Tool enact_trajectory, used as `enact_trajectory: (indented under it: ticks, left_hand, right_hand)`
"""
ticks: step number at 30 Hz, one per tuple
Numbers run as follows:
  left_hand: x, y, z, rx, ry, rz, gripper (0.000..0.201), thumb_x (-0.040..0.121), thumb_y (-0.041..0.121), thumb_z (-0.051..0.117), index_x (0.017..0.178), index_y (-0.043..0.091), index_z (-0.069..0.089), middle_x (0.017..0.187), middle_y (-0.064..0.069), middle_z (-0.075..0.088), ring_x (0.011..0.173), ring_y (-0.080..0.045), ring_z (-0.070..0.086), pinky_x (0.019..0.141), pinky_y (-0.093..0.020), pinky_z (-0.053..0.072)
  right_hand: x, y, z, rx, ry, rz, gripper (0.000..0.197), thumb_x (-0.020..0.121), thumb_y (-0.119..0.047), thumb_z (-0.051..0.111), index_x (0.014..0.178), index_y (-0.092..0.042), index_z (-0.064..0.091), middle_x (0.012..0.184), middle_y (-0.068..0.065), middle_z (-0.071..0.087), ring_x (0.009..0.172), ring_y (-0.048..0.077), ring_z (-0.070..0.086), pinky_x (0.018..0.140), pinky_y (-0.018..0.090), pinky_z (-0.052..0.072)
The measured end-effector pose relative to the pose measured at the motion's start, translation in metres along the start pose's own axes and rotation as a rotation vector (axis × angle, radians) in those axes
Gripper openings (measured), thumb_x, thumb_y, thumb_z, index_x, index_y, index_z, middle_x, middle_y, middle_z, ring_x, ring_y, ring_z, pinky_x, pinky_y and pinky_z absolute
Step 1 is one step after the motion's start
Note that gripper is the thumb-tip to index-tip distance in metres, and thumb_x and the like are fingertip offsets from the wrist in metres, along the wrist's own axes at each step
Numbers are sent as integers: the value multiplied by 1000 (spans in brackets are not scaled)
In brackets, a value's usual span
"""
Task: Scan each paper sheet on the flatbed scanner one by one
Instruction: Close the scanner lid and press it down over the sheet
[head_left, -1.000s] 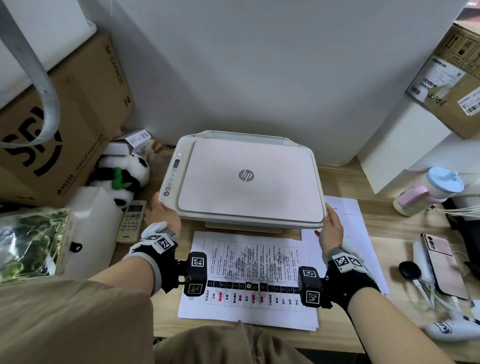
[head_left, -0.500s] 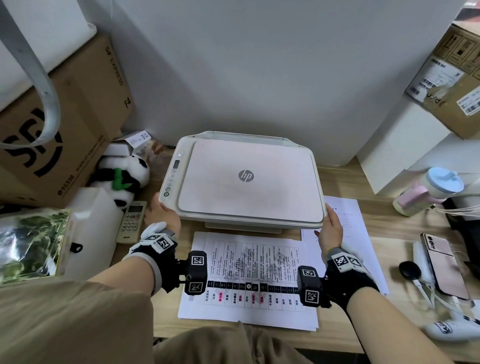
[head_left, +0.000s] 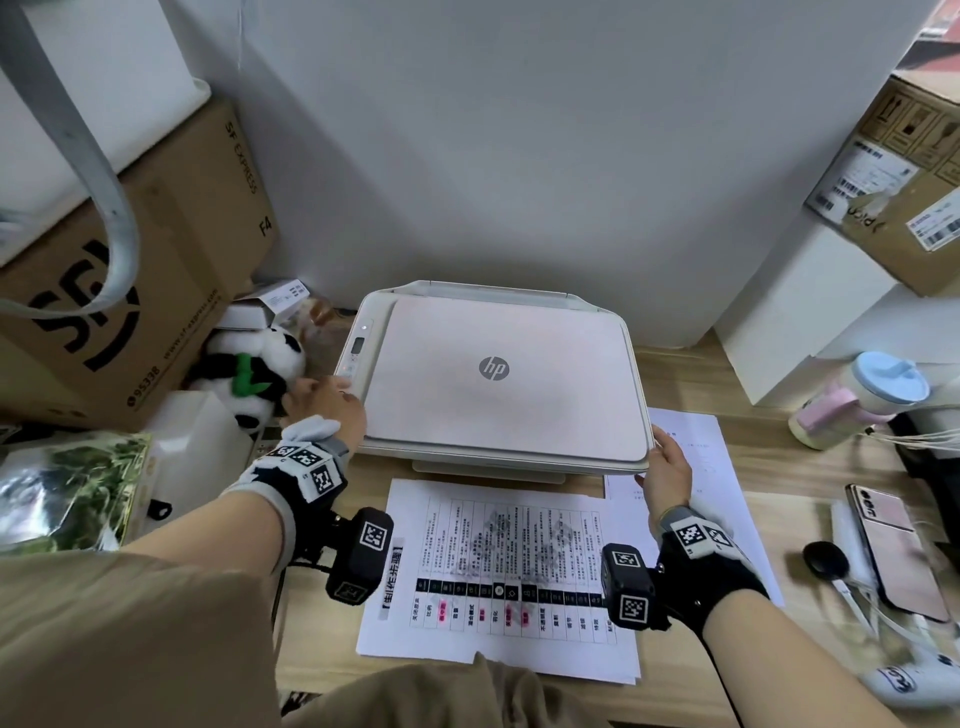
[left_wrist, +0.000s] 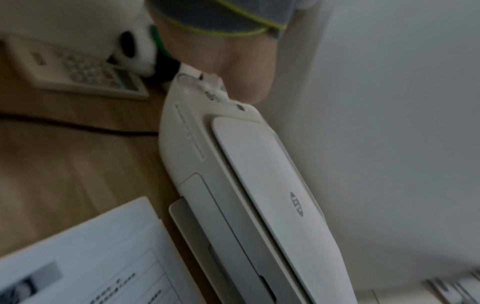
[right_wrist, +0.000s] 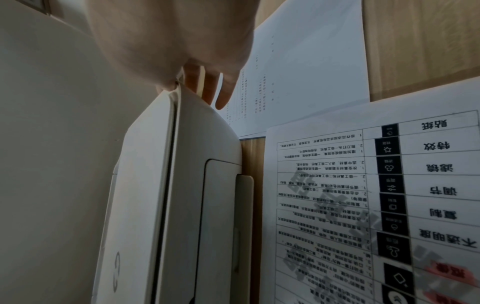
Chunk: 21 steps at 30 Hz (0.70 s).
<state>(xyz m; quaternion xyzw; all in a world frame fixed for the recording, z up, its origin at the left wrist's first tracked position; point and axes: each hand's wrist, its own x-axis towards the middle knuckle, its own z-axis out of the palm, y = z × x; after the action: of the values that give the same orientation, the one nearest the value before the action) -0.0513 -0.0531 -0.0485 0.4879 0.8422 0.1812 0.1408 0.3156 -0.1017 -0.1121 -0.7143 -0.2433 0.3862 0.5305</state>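
Left hand (left_wrist: 233, 61) over scanner (left_wrist: 259, 174) button strip at its corner, lid closed; remote (left_wrist: 78, 70), panda toy (left_wrist: 137, 45) and printed sheet (left_wrist: 91, 257) on worktop (left_wrist: 64, 154).

I'm looking at a cluttered office corner: a wooden worktop (head_left: 727, 395) against a white wall, courier cartons (head_left: 130, 291) stacked left and right, a flatbed scanner (head_left: 498, 379), printed sheets (head_left: 498, 571), a phone (head_left: 893, 551) at right.
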Motion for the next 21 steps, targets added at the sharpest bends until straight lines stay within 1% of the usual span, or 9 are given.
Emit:
enact_trajectory:
  ticks: [2,4,7,9,10,12,15,19,21]
  left_hand:
    - [6,6,1,75,-81,4,32,92,22,38,98,12,67,129,-21,47,123,-36,40,104,-38,32]
    - [11,9,2,49,-125,8,34,89,29,29,72,18,56,126,-20,51,121,-34,45,102,-33,34]
    - [19,13,1,-21,-210,-20,25,93,25,41,92,10,61,128,-24,54,120,-36,51,97,-35,41]
    - [24,18,-2,-113,-289,-64,24,96,23,42,83,7,54,128,-27,53,119,-38,52,93,-36,42]
    - [29,20,-4,-181,-335,-94,27,97,23,41,74,10,47,127,-28,54,113,-38,54,87,-36,42]
    - [37,25,-11,-331,-406,-140,35,96,24,41,63,13,40,105,-27,60,79,-32,55,66,-29,38]
    - [51,35,-27,-522,-469,-193,33,93,24,39,61,17,37,63,-5,43,39,-15,34,38,-13,23]
    - [66,58,-50,-701,-477,-166,28,92,31,40,66,21,43,52,4,39,22,-4,27,36,-9,16]
    - [76,69,-58,-836,-404,-160,28,95,32,39,73,19,50,49,1,45,22,-3,32,34,-9,19]
  right_hand:
    - [3,0,-1,13,-1,2,35,93,-8,43,122,-20,59,117,7,61,106,20,54,104,42,43]
    - [5,-2,-3,23,0,14,35,91,-7,46,122,-16,60,111,7,61,99,19,53,98,38,44]
    - [8,-6,-5,46,28,17,36,92,-4,43,124,-13,59,112,8,60,100,22,54,98,38,44]
    - [11,-8,-8,62,60,10,33,95,-6,43,122,-14,60,116,7,59,105,22,54,101,40,43]
    - [12,-9,-9,65,71,2,32,96,-7,42,121,-14,61,116,6,59,108,21,53,102,40,42]
    - [15,-13,-12,64,93,-19,31,96,-8,42,119,-12,61,113,5,58,105,19,52,102,38,41]
    - [24,-22,-11,51,118,-57,32,96,-7,40,119,-10,62,109,5,59,101,18,51,95,33,41]
    - [34,-40,-5,18,139,-142,30,96,-4,37,113,-8,62,104,7,59,97,18,52,78,17,40]
    - [33,-53,2,-22,145,-189,30,94,-2,37,106,-12,63,100,6,60,94,19,53,78,20,42]
